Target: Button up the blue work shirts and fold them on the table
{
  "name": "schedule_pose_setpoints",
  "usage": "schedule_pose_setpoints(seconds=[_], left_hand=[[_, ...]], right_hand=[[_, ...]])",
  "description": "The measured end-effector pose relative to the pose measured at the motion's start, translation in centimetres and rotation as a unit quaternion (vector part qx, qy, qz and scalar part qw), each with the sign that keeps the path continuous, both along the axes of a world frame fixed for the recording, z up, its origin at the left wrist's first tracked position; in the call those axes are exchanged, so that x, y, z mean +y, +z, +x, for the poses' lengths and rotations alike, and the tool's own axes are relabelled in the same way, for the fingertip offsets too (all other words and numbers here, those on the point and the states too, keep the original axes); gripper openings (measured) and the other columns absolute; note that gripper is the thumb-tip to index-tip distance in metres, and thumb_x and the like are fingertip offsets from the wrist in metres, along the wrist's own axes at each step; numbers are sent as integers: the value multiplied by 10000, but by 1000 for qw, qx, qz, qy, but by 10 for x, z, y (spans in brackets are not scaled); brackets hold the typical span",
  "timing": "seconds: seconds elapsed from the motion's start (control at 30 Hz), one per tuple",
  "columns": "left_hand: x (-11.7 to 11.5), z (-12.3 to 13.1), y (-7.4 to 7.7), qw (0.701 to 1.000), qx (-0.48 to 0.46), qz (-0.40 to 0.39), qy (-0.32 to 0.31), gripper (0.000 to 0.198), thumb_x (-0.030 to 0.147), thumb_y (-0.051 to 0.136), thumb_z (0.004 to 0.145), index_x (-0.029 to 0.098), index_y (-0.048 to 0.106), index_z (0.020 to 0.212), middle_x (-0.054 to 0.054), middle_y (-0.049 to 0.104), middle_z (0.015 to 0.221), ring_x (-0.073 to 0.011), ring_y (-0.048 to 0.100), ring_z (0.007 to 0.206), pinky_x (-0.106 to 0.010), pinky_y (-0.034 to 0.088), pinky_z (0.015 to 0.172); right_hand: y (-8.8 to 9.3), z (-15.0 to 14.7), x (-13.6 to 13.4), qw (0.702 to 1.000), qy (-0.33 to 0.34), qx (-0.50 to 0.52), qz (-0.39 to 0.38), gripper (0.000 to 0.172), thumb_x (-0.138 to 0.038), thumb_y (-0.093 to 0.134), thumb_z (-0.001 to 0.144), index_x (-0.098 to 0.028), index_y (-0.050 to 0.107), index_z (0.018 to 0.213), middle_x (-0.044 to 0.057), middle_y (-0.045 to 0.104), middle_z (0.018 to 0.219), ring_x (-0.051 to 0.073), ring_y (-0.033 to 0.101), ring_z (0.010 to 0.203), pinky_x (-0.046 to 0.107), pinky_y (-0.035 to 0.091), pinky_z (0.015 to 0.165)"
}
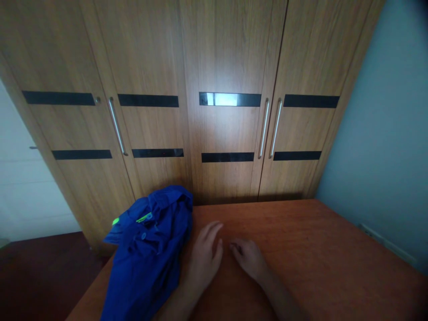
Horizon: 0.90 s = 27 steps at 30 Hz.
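My left hand (204,254) lies flat on a reddish-brown wooden table (317,249), fingers stretched out and together, holding nothing. Its outer edge is right beside a crumpled blue garment (150,249) with buttons and small neon-green marks, heaped on the table's left part. My right hand (248,257) rests palm down on the table a little to the right, fingers loosely curled toward the left hand, with nothing in them. The two hands are close but apart.
A tall wooden wardrobe (227,53) with black stripes and long metal handles (264,129) stands directly behind the table. A grey-blue wall (388,147) is on the right. Dark floor (40,276) lies left of the table.
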<state>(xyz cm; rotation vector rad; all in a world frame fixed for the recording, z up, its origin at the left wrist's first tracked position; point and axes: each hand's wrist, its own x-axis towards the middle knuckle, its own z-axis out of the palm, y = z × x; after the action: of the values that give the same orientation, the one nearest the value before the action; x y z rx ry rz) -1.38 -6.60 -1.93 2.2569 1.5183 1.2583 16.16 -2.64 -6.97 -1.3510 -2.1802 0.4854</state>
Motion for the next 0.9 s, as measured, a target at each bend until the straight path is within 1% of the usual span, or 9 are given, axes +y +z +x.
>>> schedule_pose_setpoints(seconds=[0.1, 0.2, 0.3, 0.4, 0.5, 0.57, 0.63, 0.8, 0.9], left_hand=[[4, -27, 34, 994, 38, 59, 81, 398, 250, 427, 892, 215, 485, 1284, -92, 517, 1335, -240, 470, 1255, -435, 371, 1082], [12, -63, 66, 974, 87, 118, 170, 435, 339, 457, 881, 189, 469, 1288, -121, 507, 1322, -270, 459, 1256, -450, 342, 1092], [24, -101, 82, 945, 148, 82, 280, 637, 491, 528, 822, 160, 402, 1351, -158, 471, 1359, -340, 428, 1275, -505, 327, 1071], [39, -132, 73, 925, 174, -13, 337, 863, 646, 532, 754, 135, 317, 1416, -203, 396, 1430, -398, 385, 1306, -545, 324, 1044], [49, -146, 46, 928, 178, -139, 296, 985, 725, 512, 710, 83, 298, 1427, -245, 366, 1444, -398, 409, 1301, -481, 371, 1021], [49, -146, 30, 923, 210, -154, 284, 1013, 733, 525, 691, 73, 299, 1426, -269, 336, 1450, -412, 426, 1286, -462, 387, 1007], [45, -140, 23, 911, 257, -131, 294, 969, 690, 543, 705, 88, 304, 1427, -278, 331, 1443, -427, 487, 1224, -470, 424, 960], [30, -126, 34, 884, 341, -96, 305, 554, 382, 468, 828, 185, 459, 1345, -185, 478, 1361, -346, 634, 1023, -437, 514, 799], [28, -131, 42, 897, 316, -63, 302, 448, 288, 403, 851, 195, 544, 1266, -124, 567, 1290, -299, 658, 970, -406, 530, 788]], right_hand=[[-2, -2, -1, 1000, 10, -16, 8, 271, -234, 417, 907, -213, 686, 885, 18, 698, 786, 145, 625, 714, 227, 373, 643], [-2, -5, -4, 999, 21, -20, 16, 264, -240, 428, 906, -222, 687, 860, 8, 698, 780, 136, 619, 700, 218, 351, 614], [-3, -6, -5, 1000, 17, -7, 25, 258, -238, 433, 903, -229, 687, 859, 3, 701, 778, 133, 618, 695, 215, 344, 612], [-4, -5, -4, 1000, 15, -1, 28, 257, -237, 439, 897, -230, 689, 841, 5, 698, 759, 134, 615, 685, 214, 346, 612], [-5, -5, -2, 1000, 15, 0, 26, 262, -239, 439, 896, -231, 694, 838, 6, 692, 746, 133, 611, 673, 213, 350, 607], [-5, -5, -2, 1000, 13, 1, 24, 261, -243, 442, 895, -233, 697, 843, 5, 692, 738, 133, 611, 666, 213, 352, 602], [-5, -4, -2, 1000, 12, 4, 25, 255, -242, 448, 893, -235, 700, 853, 6, 697, 745, 135, 616, 674, 214, 357, 605], [-4, -3, -3, 999, 12, 12, 27, 254, -236, 453, 889, -231, 704, 850, 13, 701, 749, 139, 620, 679, 215, 366, 615], [-5, -3, -2, 1000, 13, 19, 18, 250, -237, 458, 887, -229, 707, 868, 16, 703, 757, 140, 626, 690, 214, 376, 627]])
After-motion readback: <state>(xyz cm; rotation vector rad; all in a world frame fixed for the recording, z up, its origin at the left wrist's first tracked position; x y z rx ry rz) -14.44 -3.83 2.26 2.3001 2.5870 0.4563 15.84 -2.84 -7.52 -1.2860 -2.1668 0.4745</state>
